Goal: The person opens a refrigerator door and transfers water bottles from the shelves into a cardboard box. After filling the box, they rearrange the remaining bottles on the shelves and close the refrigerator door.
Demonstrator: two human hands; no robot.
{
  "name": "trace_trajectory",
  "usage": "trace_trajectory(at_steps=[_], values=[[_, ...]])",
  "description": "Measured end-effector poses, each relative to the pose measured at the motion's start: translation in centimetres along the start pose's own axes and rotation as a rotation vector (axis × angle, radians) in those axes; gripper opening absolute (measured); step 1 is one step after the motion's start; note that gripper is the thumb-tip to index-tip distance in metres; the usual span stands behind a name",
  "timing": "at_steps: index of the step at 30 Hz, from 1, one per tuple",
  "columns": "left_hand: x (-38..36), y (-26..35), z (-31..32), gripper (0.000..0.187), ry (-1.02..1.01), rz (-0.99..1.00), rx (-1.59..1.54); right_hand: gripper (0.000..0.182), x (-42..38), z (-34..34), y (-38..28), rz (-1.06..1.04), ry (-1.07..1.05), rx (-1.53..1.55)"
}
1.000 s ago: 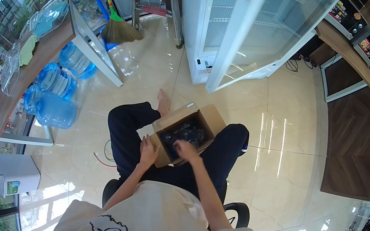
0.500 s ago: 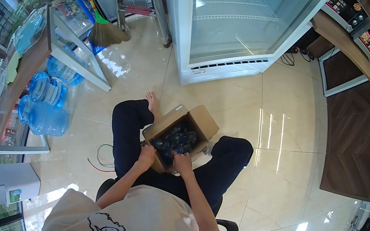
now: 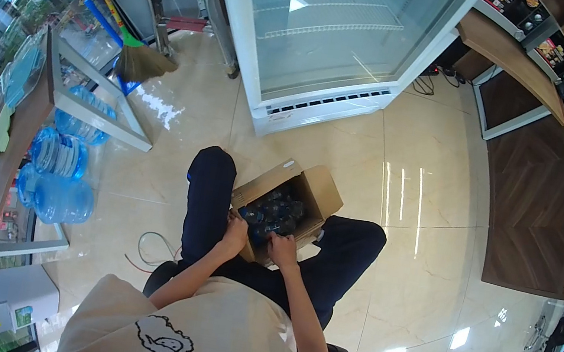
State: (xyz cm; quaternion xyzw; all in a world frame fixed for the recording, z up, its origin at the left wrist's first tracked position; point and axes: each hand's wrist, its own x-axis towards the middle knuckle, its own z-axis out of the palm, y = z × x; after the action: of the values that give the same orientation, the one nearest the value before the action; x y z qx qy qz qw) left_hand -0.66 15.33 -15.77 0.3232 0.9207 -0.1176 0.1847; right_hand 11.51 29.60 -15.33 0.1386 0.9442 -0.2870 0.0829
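An open cardboard box (image 3: 324, 191) sits tilted between my knees with its flaps folded outward. Inside it lie several dark, shiny items (image 3: 275, 212) that look wrapped in clear plastic; their kind is too small to make out. My left hand (image 3: 234, 235) is closed at the box's near left edge, fingers curled over the cardboard. At the near right side, my right hand (image 3: 282, 249) reaches just over the rim, its fingers bent together against the dark contents. What those fingertips hold is hidden.
A glass-door fridge (image 3: 325, 101) stands ahead. Blue water bottles (image 3: 62, 201) are on the floor at left, near a broom (image 3: 142, 62) and a ladder (image 3: 181, 22). Thin cables (image 3: 152, 247) lie beside my chair. A wooden counter (image 3: 539, 214) is at right.
My left leg has swung inward against the box, and the bare foot is now out of sight. The box and both hands have shifted slightly right in view. Both hands remain at the box.
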Motion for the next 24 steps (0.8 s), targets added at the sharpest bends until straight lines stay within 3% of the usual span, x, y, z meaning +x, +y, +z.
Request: trace_trajectory(at_steps=[1, 4, 7, 10, 12, 14, 17, 20, 23, 24], values=[[0.5, 0.5, 0.2, 0.058, 0.039, -0.017, 0.060, 0.017, 0.2, -0.4, 0.2, 0.009, 0.004, 0.017], [1.0, 1.4, -4.4, 0.059, -0.103, 0.055, -0.013, 0.018, 0.5, -1.2, 1.2, 0.013, 0.039, 0.076], [3.5, 2.0, -1.8, 0.061, -0.169, 0.138, -0.006, 0.021, 0.7, -1.2, 2.4, 0.004, 0.068, 0.116], [4.6, 3.1, -1.2, 0.062, -0.108, 0.275, 0.175, 0.022, 0.6, -0.3, 3.5, -0.003, 0.129, 0.023], [4.2, 3.6, -2.2, 0.064, -0.086, 0.263, 0.097, 0.021, 0.5, 1.0, 4.4, -0.042, 0.189, 0.005], [4.0, 4.3, -2.1, 0.051, 0.069, 0.164, -0.012, 0.020, 0.4, -0.1, 3.7, -0.013, 0.088, 0.003], [3.9, 4.7, -2.1, 0.061, 0.131, 0.118, -0.109, 0.020, 0.3, -0.9, 2.6, -0.029, 0.071, 0.059], [3.4, 4.0, -2.5, 0.065, 0.172, -0.014, -0.487, 0.018, -0.3, -0.8, 1.5, -0.052, 0.085, 0.069], [1.5, 2.5, -3.6, 0.056, 0.363, 0.068, -0.507, 0.017, -0.5, -1.0, 0.4, -0.137, 0.103, 0.111], [0.9, 1.5, -3.6, 0.052, 0.344, 0.150, -0.604, 0.017, -0.5, -1.2, 0.0, -0.133, 0.087, 0.126]])
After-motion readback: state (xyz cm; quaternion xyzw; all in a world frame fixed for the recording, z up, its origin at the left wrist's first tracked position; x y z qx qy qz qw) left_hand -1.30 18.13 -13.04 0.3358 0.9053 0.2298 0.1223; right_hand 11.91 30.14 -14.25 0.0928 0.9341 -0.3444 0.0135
